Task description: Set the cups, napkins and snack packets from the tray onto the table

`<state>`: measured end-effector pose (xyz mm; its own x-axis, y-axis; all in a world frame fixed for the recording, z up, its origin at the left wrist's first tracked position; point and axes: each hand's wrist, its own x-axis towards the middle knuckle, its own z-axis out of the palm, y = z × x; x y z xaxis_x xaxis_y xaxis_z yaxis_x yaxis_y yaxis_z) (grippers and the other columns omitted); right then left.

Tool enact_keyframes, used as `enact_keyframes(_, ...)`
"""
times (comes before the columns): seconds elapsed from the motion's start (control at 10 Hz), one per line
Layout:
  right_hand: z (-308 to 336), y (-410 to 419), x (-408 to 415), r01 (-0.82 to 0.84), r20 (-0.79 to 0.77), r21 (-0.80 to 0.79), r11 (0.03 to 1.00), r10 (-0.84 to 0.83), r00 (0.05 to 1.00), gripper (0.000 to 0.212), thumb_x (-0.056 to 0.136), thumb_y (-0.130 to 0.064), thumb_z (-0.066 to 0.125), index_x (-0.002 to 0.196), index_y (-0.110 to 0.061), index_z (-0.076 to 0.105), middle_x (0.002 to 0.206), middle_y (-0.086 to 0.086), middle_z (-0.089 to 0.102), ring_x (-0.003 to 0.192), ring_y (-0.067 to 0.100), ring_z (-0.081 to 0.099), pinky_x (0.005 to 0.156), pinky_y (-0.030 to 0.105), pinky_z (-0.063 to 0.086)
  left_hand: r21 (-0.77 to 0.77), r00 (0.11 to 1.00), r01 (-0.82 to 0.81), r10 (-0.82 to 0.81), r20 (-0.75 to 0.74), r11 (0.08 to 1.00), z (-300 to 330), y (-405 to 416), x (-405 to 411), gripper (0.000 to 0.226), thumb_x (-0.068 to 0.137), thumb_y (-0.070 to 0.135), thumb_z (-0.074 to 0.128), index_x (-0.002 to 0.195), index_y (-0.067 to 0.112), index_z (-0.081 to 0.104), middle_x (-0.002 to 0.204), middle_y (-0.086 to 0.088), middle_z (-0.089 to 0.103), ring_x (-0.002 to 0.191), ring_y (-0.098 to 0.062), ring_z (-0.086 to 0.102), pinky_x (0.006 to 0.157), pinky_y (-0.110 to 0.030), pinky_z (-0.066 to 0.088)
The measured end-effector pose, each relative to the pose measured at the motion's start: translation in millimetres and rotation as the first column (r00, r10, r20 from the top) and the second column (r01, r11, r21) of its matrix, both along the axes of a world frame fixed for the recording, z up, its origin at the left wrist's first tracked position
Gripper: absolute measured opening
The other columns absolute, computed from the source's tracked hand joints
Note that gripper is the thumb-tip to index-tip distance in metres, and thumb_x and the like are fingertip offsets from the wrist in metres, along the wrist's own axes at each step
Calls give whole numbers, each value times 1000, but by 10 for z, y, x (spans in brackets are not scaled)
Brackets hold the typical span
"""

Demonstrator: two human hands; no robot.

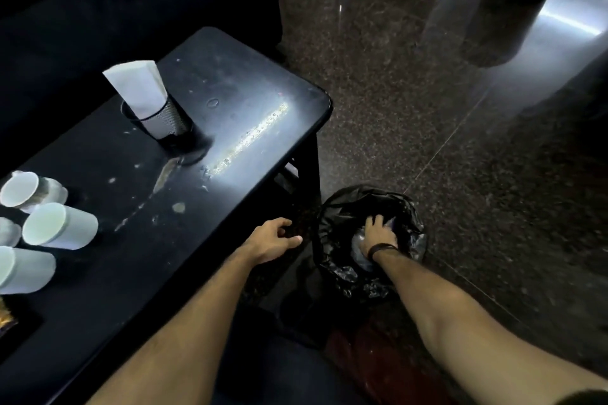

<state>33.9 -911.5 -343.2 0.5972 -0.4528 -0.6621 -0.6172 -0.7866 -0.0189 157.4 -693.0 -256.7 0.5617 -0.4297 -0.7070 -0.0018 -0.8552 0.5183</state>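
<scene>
White paper cups (61, 229) lie sideways on the shiny black table (263, 128). Left hand (274, 238) hangs loose; right hand (378, 235) presses crinkly bin bag (342, 207), fingers spread.

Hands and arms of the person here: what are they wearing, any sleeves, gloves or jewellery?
No gloves or sleeves show: both forearms are bare. The right hand has a thin dark band round its wrist. The left hand wears nothing visible, no ring or watch.

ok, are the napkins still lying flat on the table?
No, the napkins stand upright in a mesh holder on the table.
</scene>
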Motion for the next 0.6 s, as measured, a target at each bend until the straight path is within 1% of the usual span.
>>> enact_keyframes(0.1,-128,3,-56,-15,117,20,1000,13,993,47,101,-6,39,146,-3,27,150,20,26,124,37,53,95,43,49,-1,1000,21,-21,6,1000,-63,-14,-14,66,88,43,68,146,22,46,140,-7,54,121,-22,59,103,-42,51)
enact_keyframes(0.2,-193,-1,-130,-90,-117,173,981,111,987,58,100,-5,42,152,-2,18,156,23,15,141,40,35,112,45,34,7,999,37,-37,17,999,-79,-35,-68,66,87,44,69,145,21,47,140,-8,54,124,-23,57,105,-41,49)
enact_keyframes(0.3,-82,-83,-129,-118,-171,177,977,149,974,71,97,-15,51,155,-7,10,157,21,15,142,42,30,115,49,31,26,997,67,-68,35,997,4,-51,-77,67,87,46,68,146,23,46,142,-7,53,129,-22,53,109,-38,45)
enact_keyframes(0.4,223,-192,-20,-161,-29,43,986,163,986,65,93,-20,58,148,-6,26,147,20,34,127,40,49,102,46,45,19,995,77,-78,61,997,162,-90,-37,67,87,46,68,146,23,46,143,-6,52,131,-21,51,109,-33,42)
enact_keyframes(0.5,557,-262,130,-186,9,34,982,186,983,65,91,-33,62,144,-8,35,143,19,42,127,38,50,102,45,46,7,988,86,-87,129,996,373,-112,5,67,87,46,68,146,23,46,144,-6,53,131,-21,52,108,-31,40)
enact_keyframes(0.6,903,-328,322,-200,98,34,979,196,976,61,90,-31,61,143,-8,39,143,17,43,128,37,49,103,43,45,-50,972,93,-79,219,994,635,-151,52,64,87,41,70,144,20,49,142,-7,55,127,-20,56,108,-30,42)
